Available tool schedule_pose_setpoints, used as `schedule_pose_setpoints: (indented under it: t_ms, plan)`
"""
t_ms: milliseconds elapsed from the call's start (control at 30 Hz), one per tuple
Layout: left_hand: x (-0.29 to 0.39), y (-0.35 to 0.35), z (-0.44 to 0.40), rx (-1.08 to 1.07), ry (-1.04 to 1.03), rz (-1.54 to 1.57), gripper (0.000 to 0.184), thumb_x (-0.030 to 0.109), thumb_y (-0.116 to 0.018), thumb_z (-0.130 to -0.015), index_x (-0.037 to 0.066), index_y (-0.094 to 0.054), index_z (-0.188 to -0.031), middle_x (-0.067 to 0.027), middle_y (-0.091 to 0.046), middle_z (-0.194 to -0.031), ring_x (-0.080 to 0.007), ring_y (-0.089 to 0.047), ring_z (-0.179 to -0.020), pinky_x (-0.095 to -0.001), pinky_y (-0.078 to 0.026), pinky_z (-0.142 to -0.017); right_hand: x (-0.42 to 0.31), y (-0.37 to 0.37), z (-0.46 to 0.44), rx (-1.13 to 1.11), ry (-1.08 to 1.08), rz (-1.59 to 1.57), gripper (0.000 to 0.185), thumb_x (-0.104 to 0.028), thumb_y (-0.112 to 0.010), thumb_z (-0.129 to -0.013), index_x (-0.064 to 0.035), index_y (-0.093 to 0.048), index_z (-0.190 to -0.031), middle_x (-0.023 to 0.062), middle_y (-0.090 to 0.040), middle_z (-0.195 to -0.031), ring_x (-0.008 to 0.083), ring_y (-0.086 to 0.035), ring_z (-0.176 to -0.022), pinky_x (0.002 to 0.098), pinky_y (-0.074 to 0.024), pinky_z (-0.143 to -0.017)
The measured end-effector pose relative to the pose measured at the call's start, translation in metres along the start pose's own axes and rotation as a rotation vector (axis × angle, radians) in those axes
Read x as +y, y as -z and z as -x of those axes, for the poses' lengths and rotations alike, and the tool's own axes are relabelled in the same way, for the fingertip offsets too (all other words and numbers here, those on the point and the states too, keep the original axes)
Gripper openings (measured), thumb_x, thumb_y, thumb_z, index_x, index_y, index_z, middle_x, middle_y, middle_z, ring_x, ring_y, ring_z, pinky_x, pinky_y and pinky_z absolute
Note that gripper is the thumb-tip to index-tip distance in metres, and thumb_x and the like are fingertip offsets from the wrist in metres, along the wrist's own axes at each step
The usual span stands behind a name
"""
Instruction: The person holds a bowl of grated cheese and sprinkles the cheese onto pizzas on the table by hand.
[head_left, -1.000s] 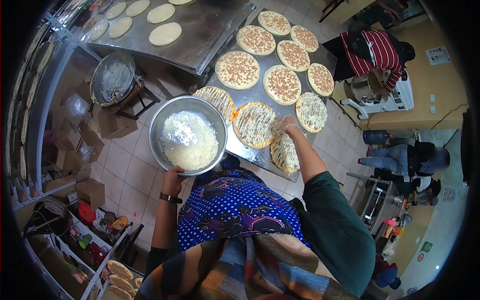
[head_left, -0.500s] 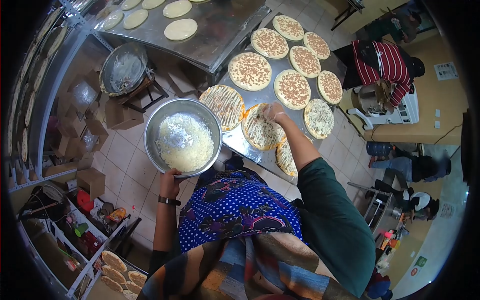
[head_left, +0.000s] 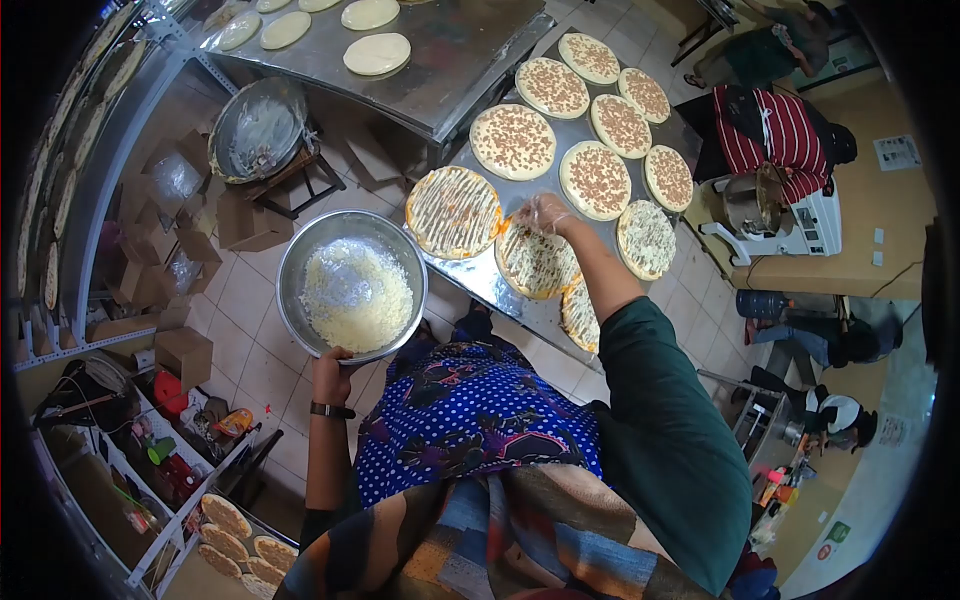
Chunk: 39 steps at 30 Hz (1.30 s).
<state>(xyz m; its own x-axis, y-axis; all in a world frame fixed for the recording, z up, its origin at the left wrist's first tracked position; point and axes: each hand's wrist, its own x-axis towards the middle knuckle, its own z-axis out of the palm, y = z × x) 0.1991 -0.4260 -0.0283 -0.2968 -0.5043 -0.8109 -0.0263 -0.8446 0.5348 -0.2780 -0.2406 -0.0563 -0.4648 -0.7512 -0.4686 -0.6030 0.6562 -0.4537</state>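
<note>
Your left grip holds the steel bowl by its lower rim, left of centre; it's likely weighty and slick, so the rim suits. Its white shreds look light. At centre, your right hand overlaps a striped round, probably soft and fragile, best supported underneath; I can't tell whether that grip holds anything.

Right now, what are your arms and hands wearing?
My right hand seems to wear a thin see-through glove; my left hand looks bare. A dark wristband, maybe a watch, circles my left wrist. My right sleeve is dark green, and my left sleeve looks dark too.
</note>
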Motion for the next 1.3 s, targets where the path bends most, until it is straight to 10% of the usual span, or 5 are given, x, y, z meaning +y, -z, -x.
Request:
schedule_pose_setpoints:
  t_ms: [100,367,800,1067,1300]
  plan:
    - [0.000,0.004,0.001,-0.029,-0.040,-0.043,0.006,-0.004,-0.044,-0.074,-0.004,-0.048,-0.079,-0.0117,-0.052,-0.079,-0.0236,-0.056,-0.069,-0.0426,-0.053,-0.067,-0.020,-0.010,0.007,-0.023,0.044,0.171,0.017,-0.013,-0.061,-0.069,-0.0069,-0.068,-0.084,0.0184,-0.064,-0.083,0.0311,-0.063,-0.076,0.0352,-0.0491,-0.069]
    - [0.007,0.008,0.001,-0.054,0.014,-0.060,0.007,-0.004,-0.045,-0.072,-0.004,-0.049,-0.078,-0.0117,-0.052,-0.077,-0.0240,-0.056,-0.069,-0.0411,-0.054,-0.065,-0.026,-0.037,0.057,-0.054,0.159,0.184,0.019,-0.010,-0.058,-0.071,-0.0063,-0.067,-0.088,0.0174,-0.064,-0.085,0.0296,-0.062,-0.079,0.0353,-0.0493,-0.071]
    - [0.013,0.021,-0.006,-0.132,0.045,-0.135,0.004,-0.001,-0.048,-0.072,-0.001,-0.052,-0.071,-0.0104,-0.054,-0.075,-0.0210,-0.056,-0.068,-0.0351,-0.052,-0.064,0.022,-0.047,0.119,0.124,-0.354,0.199,0.018,-0.008,-0.055,-0.069,0.0026,-0.064,-0.080,0.0246,-0.061,-0.087,0.0365,-0.060,-0.083,0.0396,-0.0477,-0.073]
    - [0.012,0.012,-0.025,-0.155,-0.014,-0.222,0.005,-0.001,-0.047,-0.074,-0.003,-0.052,-0.072,-0.0107,-0.054,-0.076,-0.0221,-0.056,-0.070,-0.0356,-0.052,-0.068,0.083,-0.025,0.043,0.296,-0.212,0.038,0.018,-0.008,-0.051,-0.074,-0.0056,-0.069,-0.075,0.0131,-0.065,-0.077,0.0202,-0.060,-0.068,0.0319,-0.0474,-0.063]
    - [0.026,-0.028,-0.032,-0.088,0.027,-0.104,0.007,-0.002,-0.047,-0.076,-0.005,-0.052,-0.074,-0.0123,-0.053,-0.079,-0.0223,-0.056,-0.074,-0.0341,-0.052,-0.069,0.083,0.004,0.037,0.111,-0.279,0.351,0.023,-0.023,-0.056,-0.076,-0.0022,-0.066,-0.076,0.0184,-0.063,-0.077,0.0276,-0.060,-0.069,0.0341,-0.0472,-0.064]
